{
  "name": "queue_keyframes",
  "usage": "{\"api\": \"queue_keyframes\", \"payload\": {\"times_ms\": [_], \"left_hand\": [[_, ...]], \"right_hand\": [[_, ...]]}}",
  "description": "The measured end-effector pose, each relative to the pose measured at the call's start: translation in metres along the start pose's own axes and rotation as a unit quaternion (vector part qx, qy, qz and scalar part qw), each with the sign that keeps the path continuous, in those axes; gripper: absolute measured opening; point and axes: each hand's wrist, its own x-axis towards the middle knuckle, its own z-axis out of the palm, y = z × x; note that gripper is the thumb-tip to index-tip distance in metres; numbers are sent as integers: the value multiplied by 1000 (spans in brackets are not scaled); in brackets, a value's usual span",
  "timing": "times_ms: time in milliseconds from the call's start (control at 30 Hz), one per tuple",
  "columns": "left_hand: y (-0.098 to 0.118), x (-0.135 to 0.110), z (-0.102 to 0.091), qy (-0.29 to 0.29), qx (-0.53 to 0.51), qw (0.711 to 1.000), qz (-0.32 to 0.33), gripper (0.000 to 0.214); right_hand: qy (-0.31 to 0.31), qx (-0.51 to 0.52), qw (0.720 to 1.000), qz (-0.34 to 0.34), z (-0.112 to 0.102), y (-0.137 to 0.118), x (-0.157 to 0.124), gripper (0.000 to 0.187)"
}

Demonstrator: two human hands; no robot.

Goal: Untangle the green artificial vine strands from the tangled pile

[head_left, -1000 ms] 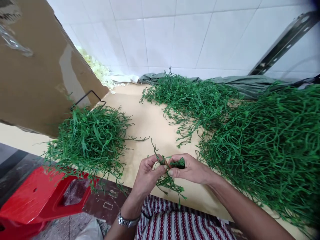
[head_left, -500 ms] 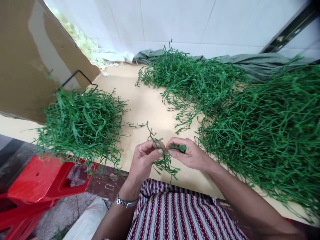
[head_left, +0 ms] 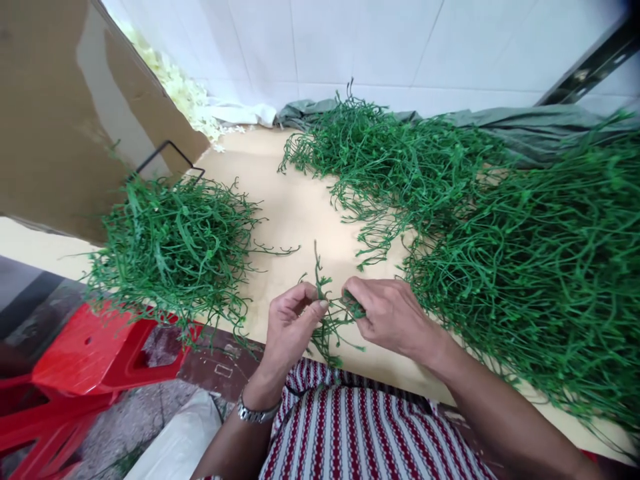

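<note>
My left hand (head_left: pixel 295 320) pinches a branching green plastic plant stem (head_left: pixel 320 273) between thumb and forefinger. Its thin sprigs hang below the fingers, above the table edge. Just to the right, my right hand (head_left: pixel 393 313) is closed round a small dark green clump (head_left: pixel 354 304), whose exact kind is hard to make out. A thin green strand (head_left: pixel 337 301) spans the short gap between the two hands. A heap of similar stems (head_left: pixel 175 247) lies to the left, and a much larger pile (head_left: pixel 530 280) spreads out on the right.
Another heap of green stems (head_left: pixel 400 153) lies at the back by the wall. A cardboard sheet (head_left: pixel 65 127) leans at the left behind a black wire loop (head_left: pixel 170 143). Pale yellow pieces (head_left: pixel 175 87) are piled behind it. A red plastic stool (head_left: pixel 75 347) stands below left.
My right hand has moved slightly right, away from the left, and turned so its back faces up. The stem in my left hand now stands more upright. The view has shifted a little.
</note>
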Motion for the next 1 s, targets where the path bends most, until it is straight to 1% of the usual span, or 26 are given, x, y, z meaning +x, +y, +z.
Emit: {"api": "queue_keyframes", "payload": {"times_ms": [67,133,200,267,333,400,467,533,600,700,767,833,900,1000], "left_hand": [[2,0,1,-11,42,999,1,12],[4,0,3,-9,94,995,28,12],[7,0,5,0,139,988,73,12],[7,0,6,-7,166,980,112,12],[6,0,7,-34,164,978,126,12],[5,-1,7,-63,133,983,110,11],[5,-1,8,-77,105,987,90,13],[7,-2,8,-81,109,987,82,16],[11,-1,7,-101,123,985,63,18],[16,1,5,-177,105,979,-4,17],[17,4,3,-213,69,974,-40,17],[16,6,2,-220,28,974,-53,17],[13,7,0,-213,-7,975,-55,19],[12,7,-1,-197,-22,979,-52,21]], "right_hand": [[-9,-10,1000,-4,-6,0,-1,24],[-25,-3,1000,0,-10,1,-2,20],[-42,36,998,17,-12,4,-2,14],[-62,95,993,35,-10,7,0,8],[-83,143,986,35,-4,11,1,15],[-92,170,981,3,2,13,2,19],[-87,186,978,-38,7,15,0,19],[-82,208,972,-65,9,15,-2,19],[-94,234,964,-79,9,16,-3,21],[-132,276,947,-96,8,18,-3,21],[-151,308,934,-95,8,20,-1,21],[-152,341,924,-84,9,20,0,21],[-139,362,919,-71,9,20,0,20],[-125,356,924,-62,9,18,-1,15]]}}
